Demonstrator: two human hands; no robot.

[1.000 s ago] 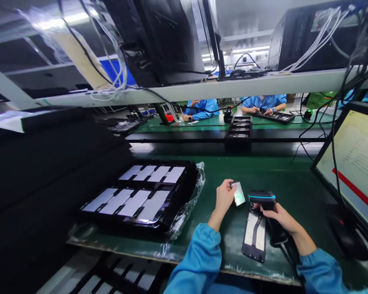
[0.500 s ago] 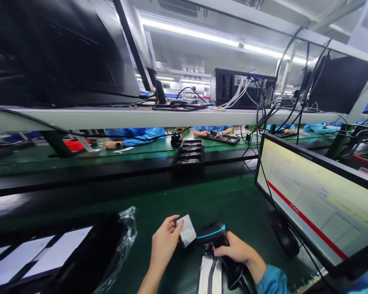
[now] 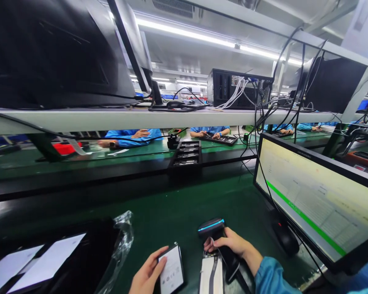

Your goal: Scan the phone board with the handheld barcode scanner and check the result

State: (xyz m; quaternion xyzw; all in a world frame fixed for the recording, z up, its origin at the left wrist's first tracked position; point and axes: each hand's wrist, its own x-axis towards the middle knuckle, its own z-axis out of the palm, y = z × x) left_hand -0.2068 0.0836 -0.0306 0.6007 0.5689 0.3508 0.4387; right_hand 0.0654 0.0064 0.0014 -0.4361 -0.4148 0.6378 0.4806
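Observation:
My left hand (image 3: 150, 270) is closed on a flat battery (image 3: 172, 269), thumb on its white face with small printed symbols. A black barcode scanner (image 3: 211, 228) with a lit blue strip is gripped in my right hand (image 3: 233, 245), its head pointing left. Below the scanner head lies a long, pale flat device (image 3: 205, 275) with a dark ribbon strip down its middle; my right fingers are near its top end, and I cannot tell if they touch it. To the right, a monitor (image 3: 313, 196) shows a green band across its page.
At left, a black tray (image 3: 102, 245) holds several white-faced flat pieces, with crumpled clear plastic (image 3: 124, 232) along its edge. A black mouse (image 3: 284, 234) sits by the monitor. Beyond are a slotted black tray (image 3: 187, 154), a shelf (image 3: 171, 118) with hanging cables, and co-workers in blue sleeves.
My left hand has drawn the battery down and left, away from the scanner, with its printed face now showing. The scanner head has tilted up. The monitor's red FAIL band has turned green.

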